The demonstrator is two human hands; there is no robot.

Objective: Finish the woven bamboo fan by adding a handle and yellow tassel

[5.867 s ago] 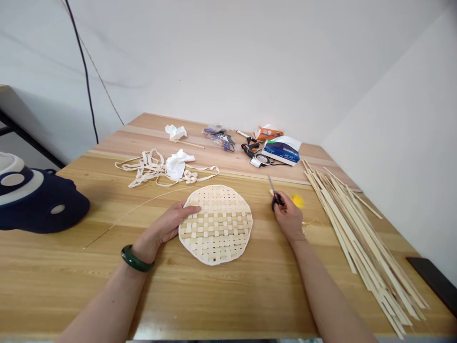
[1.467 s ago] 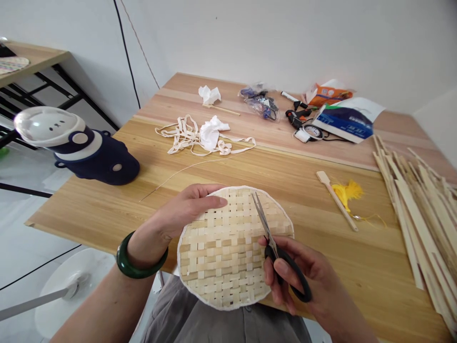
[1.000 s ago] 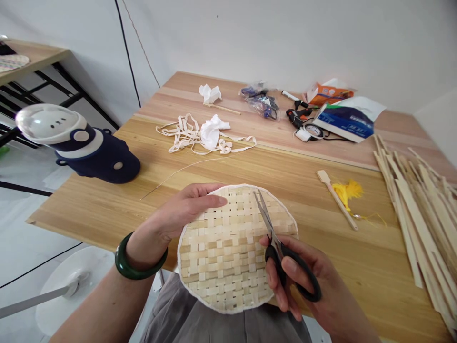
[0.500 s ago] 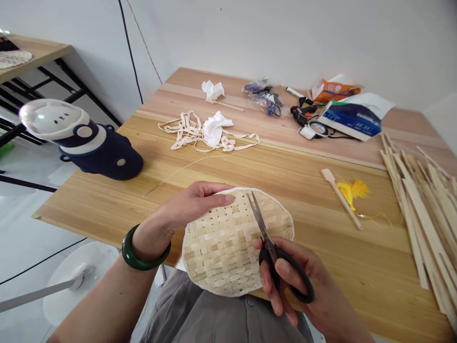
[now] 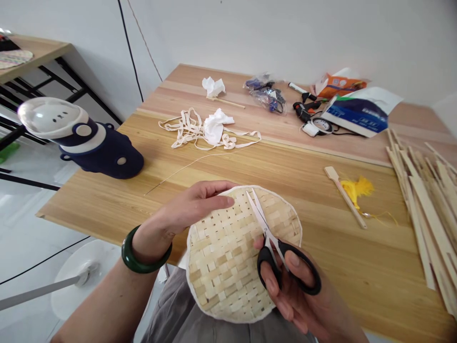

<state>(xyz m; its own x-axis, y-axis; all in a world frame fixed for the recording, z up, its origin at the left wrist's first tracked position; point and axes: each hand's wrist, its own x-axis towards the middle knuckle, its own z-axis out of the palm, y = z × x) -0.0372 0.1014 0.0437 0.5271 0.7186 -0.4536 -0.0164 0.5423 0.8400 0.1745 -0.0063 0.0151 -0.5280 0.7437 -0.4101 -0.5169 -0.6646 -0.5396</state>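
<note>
My left hand (image 5: 203, 205) grips the upper left edge of a round woven bamboo mat (image 5: 224, 257), thumb on its face and fingers behind. White binding runs along the mat's rim. In my right hand (image 5: 296, 281) is a pair of scissors (image 5: 264, 224) with black handles, fingers through the loops. Its blades are slightly apart and point up over the mat's face, close to the top rim. I cannot tell whether the tips touch the weave. Beyond the mat, a needle with thread (image 5: 185, 166) lies on the table.
White tape (image 5: 185, 128) and crumpled paper (image 5: 214, 126) lie mid-table. A navy bear-shaped object (image 5: 103, 150) stands at left. To the right are a small wooden paddle (image 5: 344, 195), a yellow tassel (image 5: 357, 188) and bamboo strips (image 5: 424, 205). Behind sit a glue gun (image 5: 303, 112) and packets (image 5: 357, 114).
The mat has tilted more towards me, its lower edge now further down. The scissors have opened a little wider, and my right hand has shifted slightly right and down.
</note>
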